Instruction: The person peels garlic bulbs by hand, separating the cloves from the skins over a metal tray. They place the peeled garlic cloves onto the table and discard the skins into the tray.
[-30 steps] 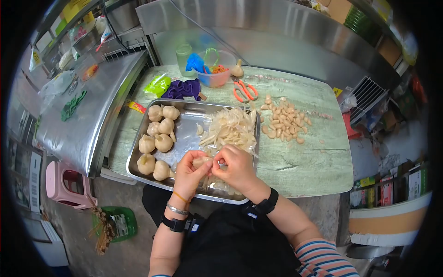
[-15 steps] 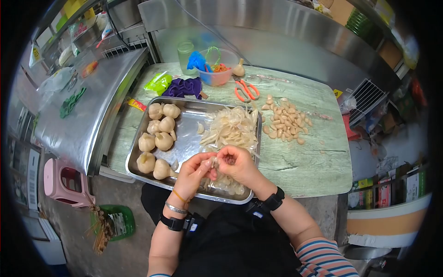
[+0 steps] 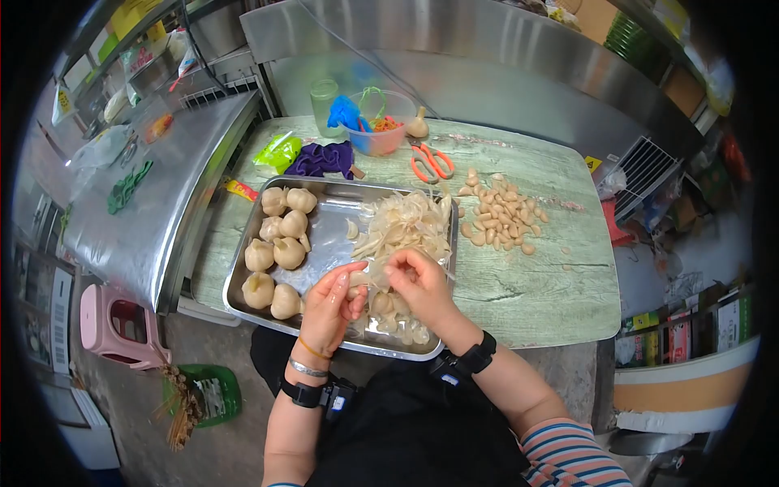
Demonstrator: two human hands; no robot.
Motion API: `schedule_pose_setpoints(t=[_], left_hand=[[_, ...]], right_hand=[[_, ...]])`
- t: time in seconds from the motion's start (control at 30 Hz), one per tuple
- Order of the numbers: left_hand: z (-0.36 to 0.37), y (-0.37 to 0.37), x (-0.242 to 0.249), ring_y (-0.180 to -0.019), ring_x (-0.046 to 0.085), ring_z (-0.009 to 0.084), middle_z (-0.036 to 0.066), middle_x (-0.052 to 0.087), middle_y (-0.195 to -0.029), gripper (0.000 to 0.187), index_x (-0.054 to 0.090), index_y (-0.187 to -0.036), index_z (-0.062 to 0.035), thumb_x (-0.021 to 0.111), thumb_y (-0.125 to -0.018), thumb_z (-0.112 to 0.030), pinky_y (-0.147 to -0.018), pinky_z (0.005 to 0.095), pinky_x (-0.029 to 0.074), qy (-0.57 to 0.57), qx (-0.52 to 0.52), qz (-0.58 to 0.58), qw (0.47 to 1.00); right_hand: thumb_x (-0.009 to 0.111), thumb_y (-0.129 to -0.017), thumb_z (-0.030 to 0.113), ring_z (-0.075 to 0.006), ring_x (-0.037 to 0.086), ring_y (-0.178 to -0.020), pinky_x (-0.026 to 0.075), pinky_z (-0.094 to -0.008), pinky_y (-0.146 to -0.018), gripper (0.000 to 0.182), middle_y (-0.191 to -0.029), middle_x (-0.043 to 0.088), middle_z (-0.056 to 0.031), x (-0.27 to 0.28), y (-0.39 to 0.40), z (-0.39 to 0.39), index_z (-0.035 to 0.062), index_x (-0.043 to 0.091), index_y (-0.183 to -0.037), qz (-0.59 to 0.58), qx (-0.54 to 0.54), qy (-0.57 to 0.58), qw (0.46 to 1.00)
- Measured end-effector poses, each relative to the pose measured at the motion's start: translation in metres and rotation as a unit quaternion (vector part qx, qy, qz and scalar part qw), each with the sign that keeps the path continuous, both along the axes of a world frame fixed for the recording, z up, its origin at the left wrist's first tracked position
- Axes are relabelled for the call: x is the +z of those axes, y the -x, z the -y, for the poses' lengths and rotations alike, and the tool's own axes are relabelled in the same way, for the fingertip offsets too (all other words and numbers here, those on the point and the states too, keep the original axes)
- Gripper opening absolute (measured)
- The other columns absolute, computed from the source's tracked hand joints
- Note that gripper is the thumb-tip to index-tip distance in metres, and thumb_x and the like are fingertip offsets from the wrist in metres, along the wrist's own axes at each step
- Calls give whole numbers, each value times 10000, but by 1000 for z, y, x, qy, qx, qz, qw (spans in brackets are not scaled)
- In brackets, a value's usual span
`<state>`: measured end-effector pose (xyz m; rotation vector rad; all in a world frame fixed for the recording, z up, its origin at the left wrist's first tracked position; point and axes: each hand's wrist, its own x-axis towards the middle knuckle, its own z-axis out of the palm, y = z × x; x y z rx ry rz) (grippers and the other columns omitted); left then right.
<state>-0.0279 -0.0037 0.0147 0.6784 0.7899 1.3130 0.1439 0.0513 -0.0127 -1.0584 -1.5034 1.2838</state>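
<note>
Over the near side of a metal tray point(image 3: 324, 243), my left hand point(image 3: 329, 307) is closed with a pale garlic clove point(image 3: 358, 278) between thumb and fingers. My right hand point(image 3: 422, 286) pinches a thin piece of garlic skin point(image 3: 379, 273) just beside the clove. Beneath and behind the hands lie a heap of garlic peels point(image 3: 410, 223) and more loose skins point(image 3: 398, 321). Whole garlic bulbs point(image 3: 289, 253) line the tray's left side. A single piece of garlic point(image 3: 351, 230) rests by the heap. Peeled garlic cloves point(image 3: 505, 215) form a pile on the table, right of the tray.
Orange-handled scissors point(image 3: 432, 162) lie behind the tray. A plastic bowl point(image 3: 389, 138), a glass jar point(image 3: 324, 109), a garlic bulb point(image 3: 418, 124), a purple cloth point(image 3: 323, 160) and a green packet point(image 3: 278, 152) stand along the back. A pink stool point(image 3: 122, 325) is on the floor at left.
My hands have moved slightly apart. The clove and the strip of skin between them now show more clearly, and the left fingers have loosened a little.
</note>
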Motion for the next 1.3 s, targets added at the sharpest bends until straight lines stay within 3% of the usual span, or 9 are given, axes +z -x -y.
schedule_pose_setpoints(t=[0.07, 0.17, 0.4, 0.57, 0.77, 0.9, 1.0, 1.07, 1.3], left_hand=[[0, -3, 2, -627, 515, 78, 56, 625, -829, 229, 564, -1092, -12, 500, -974, -198, -553, 196, 425, 14, 14, -22, 1000], [-2, -4, -9, -610, 523, 76, 46, 629, -817, 218, 573, -1107, -5, 544, -951, -155, -547, 201, 436, -15, 23, -85, 996], [0, -10, -10, -646, 577, 83, 53, 647, -820, 176, 614, -1038, 11, 604, -912, -112, -570, 213, 479, -26, 89, -199, 976], [1, -7, -12, -611, 577, 93, 60, 656, -800, 153, 636, -996, 8, 619, -894, -104, -551, 219, 475, -18, 95, -194, 976], [0, -5, -12, -577, 553, 57, 23, 642, -747, 75, 652, -893, -8, 617, -877, -72, -527, 187, 446, 8, 111, -264, 958], [0, -4, -12, -577, 539, 49, 11, 632, -732, 64, 641, -870, -16, 624, -879, -77, -526, 176, 428, 29, 116, -230, 966], [1, -5, -12, -566, 515, 43, 3, 612, -714, 67, 627, -878, -18, 619, -888, -84, -519, 174, 413, 17, 112, -190, 975], [2, -7, -11, -554, 489, 38, -6, 586, -693, 69, 613, -890, -24, 604, -902, -92, -507, 177, 389, -10, 92, -155, 984], [1, -13, -9, -542, 460, 36, -14, 560, -684, 72, 596, -890, -33, 579, -917, -98, -495, 181, 363, -16, 113, -183, 976]], right_hand=[[632, -868, 81, -56, 557, -731, 468, -201, -684, 159, -795, 573, 9, 22, 7, 8, 5, 591, -1002, -103, 21, -9, 994], [648, -867, 57, -70, 600, -817, 495, -206, -731, 198, -896, 596, -11, 17, 3, 6, 6, 595, -1051, -87, 118, 33, 989], [651, -850, 28, -93, 612, -847, 503, -214, -726, 234, -977, 597, -42, 18, 3, 8, 5, 603, -1078, -97, 56, 19, 993], [675, -787, 28, -175, 619, -781, 503, -269, -689, 239, -923, 608, -80, 28, 4, 11, 36, 658, -1025, 90, 25, -247, 965], [679, -766, 44, -251, 622, -792, 508, -297, -685, 239, -934, 624, -102, 28, 6, 12, 45, 661, -1004, 111, 31, -291, 950], [670, -776, 35, -220, 632, -818, 509, -283, -698, 238, -961, 628, -92, 28, 6, 14, 39, 653, -1012, 135, 45, -298, 944], [646, -821, 30, -154, 626, -838, 508, -257, -722, 242, -976, 628, -61, 24, 6, 11, 24, 626, -1062, 58, 88, -148, 983], [610, -870, 34, -101, 605, -857, 503, -231, -745, 242, -989, 616, -39, 21, 7, 8, 9, 592, -1111, -112, 160, 22, 980], [592, -905, 74, -75, 594, -823, 493, -203, -723, 225, -959, 611, -25, 26, -2, -1, 19, 574, -1122, -161, 206, 151, 953]])
